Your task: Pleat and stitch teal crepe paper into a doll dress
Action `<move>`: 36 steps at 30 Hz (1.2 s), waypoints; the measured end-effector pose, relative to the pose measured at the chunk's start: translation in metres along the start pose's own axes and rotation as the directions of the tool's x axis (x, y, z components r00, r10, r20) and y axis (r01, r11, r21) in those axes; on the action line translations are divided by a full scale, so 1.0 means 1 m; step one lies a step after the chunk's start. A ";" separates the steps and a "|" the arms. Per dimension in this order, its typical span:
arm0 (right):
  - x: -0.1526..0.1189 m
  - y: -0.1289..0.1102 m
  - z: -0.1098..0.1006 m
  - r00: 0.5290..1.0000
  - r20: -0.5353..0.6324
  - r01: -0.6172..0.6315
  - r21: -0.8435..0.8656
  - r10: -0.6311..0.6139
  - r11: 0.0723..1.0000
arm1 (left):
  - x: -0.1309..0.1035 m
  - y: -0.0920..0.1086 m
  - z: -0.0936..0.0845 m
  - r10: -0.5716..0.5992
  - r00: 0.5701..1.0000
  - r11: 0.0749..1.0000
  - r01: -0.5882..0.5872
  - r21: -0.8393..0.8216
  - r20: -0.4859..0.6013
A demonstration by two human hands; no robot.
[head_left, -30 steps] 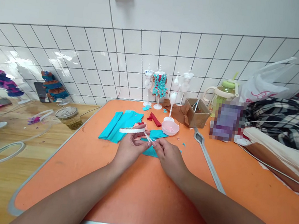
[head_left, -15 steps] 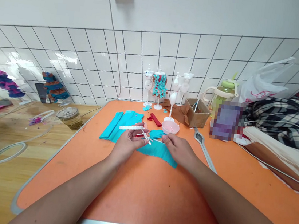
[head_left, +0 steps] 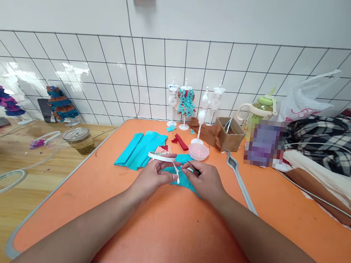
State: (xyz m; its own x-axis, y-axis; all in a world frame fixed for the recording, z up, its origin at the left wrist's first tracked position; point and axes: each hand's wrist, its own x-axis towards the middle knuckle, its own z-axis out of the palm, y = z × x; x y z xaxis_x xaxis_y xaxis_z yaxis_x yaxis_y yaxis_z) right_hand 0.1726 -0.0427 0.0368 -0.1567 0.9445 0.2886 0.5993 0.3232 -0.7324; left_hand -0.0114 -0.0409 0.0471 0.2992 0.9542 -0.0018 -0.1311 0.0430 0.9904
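My left hand (head_left: 153,174) is closed on a thin roll of white tape (head_left: 161,157), held edge-on above the table. A narrow white strip (head_left: 177,173), forked in shape, hangs from the roll by my left thumb. My right hand (head_left: 204,179) is closed just to the right of it, its fingertips close to the strip. A small dark object (head_left: 196,171) shows among the right fingers; its kind is unclear. Below both hands lies a piece of turquoise crepe paper (head_left: 184,182), and a folded turquoise sheet (head_left: 141,148) is to the left.
Beyond the hands stand a pink bowl (head_left: 198,151), small white dress forms (head_left: 201,117), one in turquoise ruffles (head_left: 186,102), and a cardboard box (head_left: 230,134). A red paper roll (head_left: 181,142) lies nearby. At left are a glass jar (head_left: 79,138) and another tape roll (head_left: 3,182).
The tape roll has tilted and shifted slightly right in my left hand. My right fingers have moved slightly left and curled inward, and the dark object now shows in them.
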 end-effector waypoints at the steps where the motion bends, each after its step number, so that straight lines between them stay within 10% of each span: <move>1: 0.000 0.000 0.000 1.000 0.005 0.001 0.001 -0.001 1.000 | 0.001 -0.001 -0.001 -0.002 1.000 1.000 0.002 0.004 -0.004; 10: -0.015 -0.020 -0.005 0.977 0.214 0.007 -0.014 -0.004 1.000 | 0.008 0.005 -0.007 0.084 0.972 0.990 -0.056 0.129 -0.219; 36: -0.017 -0.015 0.021 0.980 0.196 0.025 0.007 -0.026 1.000 | -0.003 0.006 0.010 0.095 0.983 0.977 -0.062 0.203 -0.157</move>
State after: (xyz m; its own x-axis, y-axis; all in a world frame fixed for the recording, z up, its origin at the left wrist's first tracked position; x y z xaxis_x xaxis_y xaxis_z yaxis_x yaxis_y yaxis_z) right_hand 0.1499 -0.0619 0.0296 -0.3228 0.9290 0.1811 0.5898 0.3470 -0.7291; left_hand -0.0039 -0.0464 0.0547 0.1329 0.9886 0.0706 0.0456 -0.0772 0.9960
